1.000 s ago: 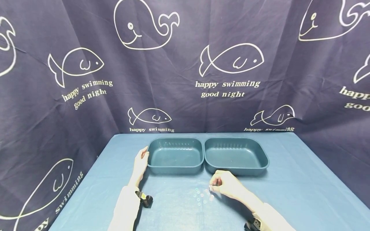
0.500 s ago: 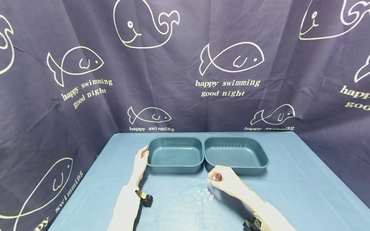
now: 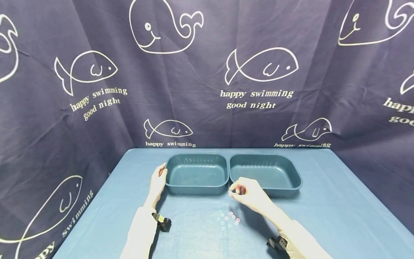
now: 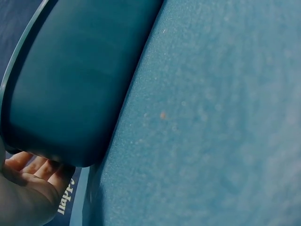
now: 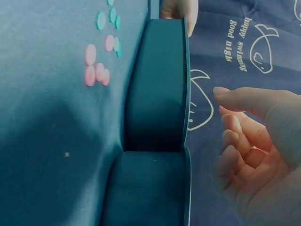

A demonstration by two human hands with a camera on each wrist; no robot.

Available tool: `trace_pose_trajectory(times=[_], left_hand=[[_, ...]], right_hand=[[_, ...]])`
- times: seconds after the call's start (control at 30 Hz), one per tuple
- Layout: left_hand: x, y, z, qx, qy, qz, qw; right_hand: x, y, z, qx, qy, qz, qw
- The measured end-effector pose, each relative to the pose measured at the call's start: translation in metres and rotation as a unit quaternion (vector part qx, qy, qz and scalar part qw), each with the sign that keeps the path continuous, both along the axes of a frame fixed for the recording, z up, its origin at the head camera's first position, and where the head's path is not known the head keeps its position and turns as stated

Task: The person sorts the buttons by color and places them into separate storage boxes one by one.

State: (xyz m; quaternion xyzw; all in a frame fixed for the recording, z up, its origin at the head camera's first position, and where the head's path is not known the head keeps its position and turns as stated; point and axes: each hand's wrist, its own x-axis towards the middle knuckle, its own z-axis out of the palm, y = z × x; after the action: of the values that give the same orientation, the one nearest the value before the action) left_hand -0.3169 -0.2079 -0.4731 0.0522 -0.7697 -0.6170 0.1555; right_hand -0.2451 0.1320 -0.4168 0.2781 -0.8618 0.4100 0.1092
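Observation:
My left hand [image 3: 158,178] grips the outer end of the left teal bin [image 3: 196,190], its fingers [image 4: 44,169] bent against the end wall in the left wrist view. My right hand [image 3: 250,192] is raised in front of the right teal bin [image 3: 281,192], overlapping its near left corner in the head view. Thumb and forefinger come together there, with a small pale pink button at their tips, mostly hidden by the fingers. Below on the cloth lie several loose round buttons, pink ones [image 5: 90,54] nearer the right hand and turquoise ones [image 5: 101,20] farther left.
Both bins stand side by side, their short ends meeting, toward the back of the blue cloth-covered table [image 3: 194,237]. A dark curtain [image 3: 207,86] with white fish and whale drawings hangs behind and at both sides. Each wrist wears a black camera [image 3: 165,225].
My right hand has lifted off the button group and moved up and slightly left, toward the bins, with the small button at its fingertips. The left hand stays at the left bin.

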Motion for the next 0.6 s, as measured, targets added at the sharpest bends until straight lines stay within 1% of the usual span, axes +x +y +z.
trace_pose_trajectory(times=[0.23, 0.43, 0.6], left_hand=[[-0.001, 0.001, 0.000, 0.004, -0.007, 0.002, 1.0000], [-0.002, 0.000, 0.000, -0.001, -0.011, 0.005, 0.9999], [-0.001, 0.001, 0.001, 0.000, -0.004, 0.005, 1.0000]], right_hand=[[-0.010, -0.007, 0.006, -0.007, 0.005, -0.009, 1.000], [-0.019, -0.012, 0.008, -0.008, 0.001, -0.018, 1.000], [-0.026, -0.015, 0.008, -0.006, 0.001, -0.025, 1.000]])
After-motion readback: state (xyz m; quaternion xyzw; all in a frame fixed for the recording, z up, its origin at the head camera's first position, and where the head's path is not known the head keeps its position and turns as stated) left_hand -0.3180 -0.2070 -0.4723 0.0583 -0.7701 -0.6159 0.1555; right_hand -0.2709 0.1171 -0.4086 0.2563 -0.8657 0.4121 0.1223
